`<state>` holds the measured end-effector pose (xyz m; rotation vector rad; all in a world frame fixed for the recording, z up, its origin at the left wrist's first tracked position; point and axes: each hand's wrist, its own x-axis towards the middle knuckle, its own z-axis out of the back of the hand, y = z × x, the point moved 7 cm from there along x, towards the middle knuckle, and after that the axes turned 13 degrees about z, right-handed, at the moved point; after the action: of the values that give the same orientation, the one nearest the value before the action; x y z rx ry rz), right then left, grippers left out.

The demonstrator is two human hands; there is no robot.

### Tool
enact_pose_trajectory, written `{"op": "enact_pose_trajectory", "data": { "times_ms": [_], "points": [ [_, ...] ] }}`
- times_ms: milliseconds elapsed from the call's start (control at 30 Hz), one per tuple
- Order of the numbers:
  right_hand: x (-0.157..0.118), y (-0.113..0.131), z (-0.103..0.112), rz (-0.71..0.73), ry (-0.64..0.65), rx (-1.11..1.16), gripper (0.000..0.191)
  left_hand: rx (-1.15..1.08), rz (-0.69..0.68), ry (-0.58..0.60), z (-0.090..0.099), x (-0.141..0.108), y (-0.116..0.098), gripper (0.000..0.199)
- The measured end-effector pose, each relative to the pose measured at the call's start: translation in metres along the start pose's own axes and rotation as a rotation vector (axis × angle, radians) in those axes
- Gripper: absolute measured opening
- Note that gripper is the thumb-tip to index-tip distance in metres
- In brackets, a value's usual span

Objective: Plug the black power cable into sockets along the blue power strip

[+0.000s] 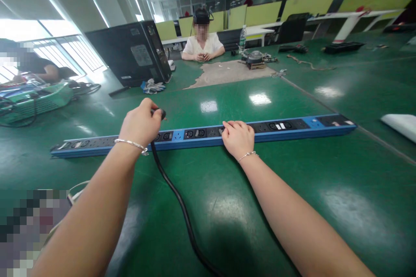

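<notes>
A long blue and black power strip with rows of sockets lies across the green table. My left hand is closed round a black plug, raised just above the strip left of its middle. From it a thick black cable runs down towards the near edge. My right hand grips the strip a little right of its middle, fingers bent over the top face. What lies under the right fingers is hidden.
Beyond the strip stand a black computer tower, a crumpled work glove and a water bottle. A green basket of cables is at the left. Across the table sits a person; another is at far left.
</notes>
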<state>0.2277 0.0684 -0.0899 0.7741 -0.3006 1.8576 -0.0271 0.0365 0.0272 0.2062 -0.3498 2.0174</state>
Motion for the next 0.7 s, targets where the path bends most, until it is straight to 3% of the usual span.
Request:
{"op": "enact_pose_trajectory", "data": {
  "times_ms": [100, 233, 300, 400, 700],
  "points": [
    [0.000, -0.001, -0.001, -0.002, -0.009, 0.003, 0.034, 0.097, 0.016, 0.106, -0.009, 0.015, 0.037, 0.027],
    [0.000, -0.001, -0.001, -0.003, -0.036, 0.013, 0.033, 0.184, 0.002, 0.249, -0.043, 0.025, 0.083, 0.025],
    [0.000, -0.001, -0.001, -0.004, -0.036, 0.012, 0.033, 0.190, 0.004, 0.292, -0.057, 0.027, 0.097, 0.021],
    [0.000, -0.001, -0.001, -0.002, -0.032, 0.005, 0.033, 0.196, -0.012, 0.288, -0.065, 0.027, 0.102, 0.022],
    [0.001, -0.001, -0.002, -0.001, -0.014, -0.006, 0.033, 0.255, -0.053, 0.291, -0.081, 0.030, 0.091, 0.031]
  ]
}}
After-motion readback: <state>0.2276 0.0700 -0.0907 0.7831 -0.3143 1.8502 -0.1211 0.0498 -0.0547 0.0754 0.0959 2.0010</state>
